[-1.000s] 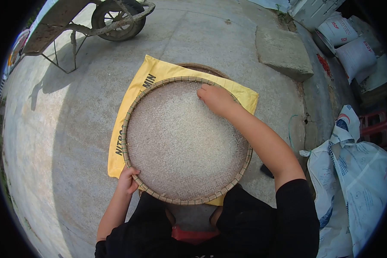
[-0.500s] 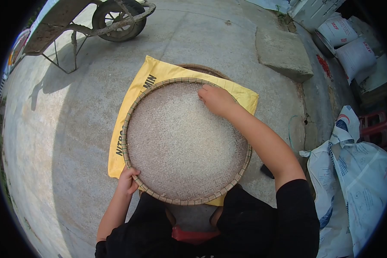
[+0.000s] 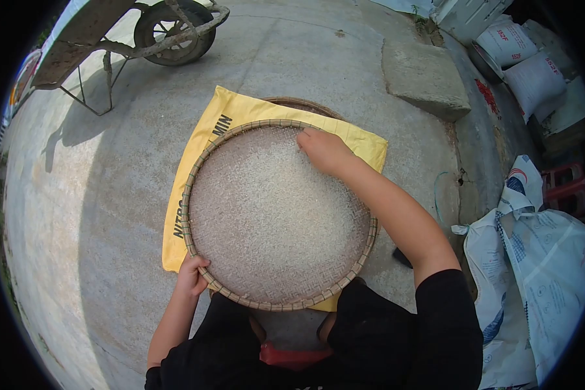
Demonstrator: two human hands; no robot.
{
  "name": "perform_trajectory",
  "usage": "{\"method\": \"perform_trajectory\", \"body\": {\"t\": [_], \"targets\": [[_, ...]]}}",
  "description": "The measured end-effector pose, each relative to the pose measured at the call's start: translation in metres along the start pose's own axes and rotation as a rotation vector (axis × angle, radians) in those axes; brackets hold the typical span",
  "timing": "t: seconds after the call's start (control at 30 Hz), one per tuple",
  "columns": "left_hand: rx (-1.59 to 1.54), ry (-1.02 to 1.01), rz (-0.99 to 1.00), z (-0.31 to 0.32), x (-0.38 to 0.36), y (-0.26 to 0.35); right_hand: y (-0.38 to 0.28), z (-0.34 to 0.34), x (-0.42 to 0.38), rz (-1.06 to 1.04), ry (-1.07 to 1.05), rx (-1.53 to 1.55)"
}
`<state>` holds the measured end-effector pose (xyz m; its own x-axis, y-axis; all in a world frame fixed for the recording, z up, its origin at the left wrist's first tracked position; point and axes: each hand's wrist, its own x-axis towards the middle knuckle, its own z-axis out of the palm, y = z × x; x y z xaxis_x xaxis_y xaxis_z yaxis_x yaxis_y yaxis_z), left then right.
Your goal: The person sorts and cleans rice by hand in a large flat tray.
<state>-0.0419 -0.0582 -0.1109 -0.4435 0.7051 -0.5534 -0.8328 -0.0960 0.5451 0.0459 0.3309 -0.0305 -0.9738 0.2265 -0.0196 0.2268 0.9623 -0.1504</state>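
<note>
A round woven bamboo winnowing tray spreads out in front of my lap, with a thin layer of white rice grains over its bottom. At the near left edge, my left hand is closed around the tray's rim, thumb on top. Over the far right part of the rice is my right hand, its fingers curled and pressed together close to the grains. What those fingers hold, if anything, is hidden. A yellow sack printed with dark letters lies beneath the tray.
Behind the tray shows the rim of another round basket. A wheelbarrow stands at the far left on the concrete. A concrete ramp, filled white sacks and crumpled white bags are along the right.
The whole view has shifted very slightly. Both hands keep nearly the same places on and over the tray.
</note>
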Motion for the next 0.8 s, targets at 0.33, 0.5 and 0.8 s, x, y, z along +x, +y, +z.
{"method": "perform_trajectory", "body": {"t": [0.33,0.5,0.8], "targets": [[0.006,0.009,0.008,0.004,-0.001,0.000,-0.004,0.009,0.003,0.033,0.017,0.017],[0.003,0.003,-0.005,0.002,0.000,0.000,-0.005,0.004,0.003,0.053,-0.025,0.020],[0.008,0.002,-0.002,0.003,-0.001,0.000,-0.004,0.001,0.002,0.079,-0.111,0.005]]}}
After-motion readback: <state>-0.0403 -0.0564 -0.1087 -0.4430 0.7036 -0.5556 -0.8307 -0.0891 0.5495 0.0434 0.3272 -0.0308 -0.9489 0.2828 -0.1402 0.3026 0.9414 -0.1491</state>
